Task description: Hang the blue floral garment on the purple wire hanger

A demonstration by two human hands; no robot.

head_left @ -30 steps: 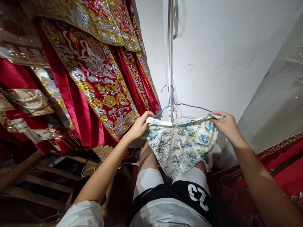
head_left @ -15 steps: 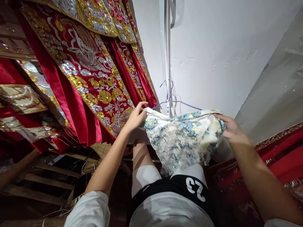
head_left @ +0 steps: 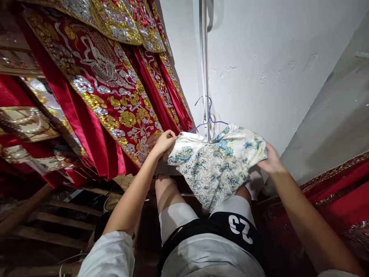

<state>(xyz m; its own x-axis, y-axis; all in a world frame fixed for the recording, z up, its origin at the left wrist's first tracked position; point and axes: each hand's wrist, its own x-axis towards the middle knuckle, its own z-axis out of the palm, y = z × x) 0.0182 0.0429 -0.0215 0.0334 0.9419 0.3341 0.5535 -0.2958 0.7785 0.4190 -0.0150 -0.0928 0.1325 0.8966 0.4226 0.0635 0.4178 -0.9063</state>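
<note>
A white floral blouse (head_left: 215,165) with blue and yellow patterns hangs on a purple hanger (head_left: 210,115), whose hook sits by a white vertical pole. My left hand (head_left: 166,143) pinches the blouse at its left shoulder, close to the collar. On the other side, my right hand (head_left: 270,158) grips the right sleeve edge; some of its fingers are hidden behind the cloth. The garment is spread between both hands, and its lower part hangs above my knees.
Red robes (head_left: 121,88) with gold and silver embroidery hang at the left. A white pole (head_left: 204,57) runs down the pale wall (head_left: 259,46). Wooden slats (head_left: 57,225) lie at lower left. Red fabric (head_left: 340,200) is at the right, beside a grey panel (head_left: 334,111).
The blouse's right shoulder now covers the hanger's right arm and the fabric lies flatter. My right hand has moved slightly left, from the shoulder to the sleeve edge.
</note>
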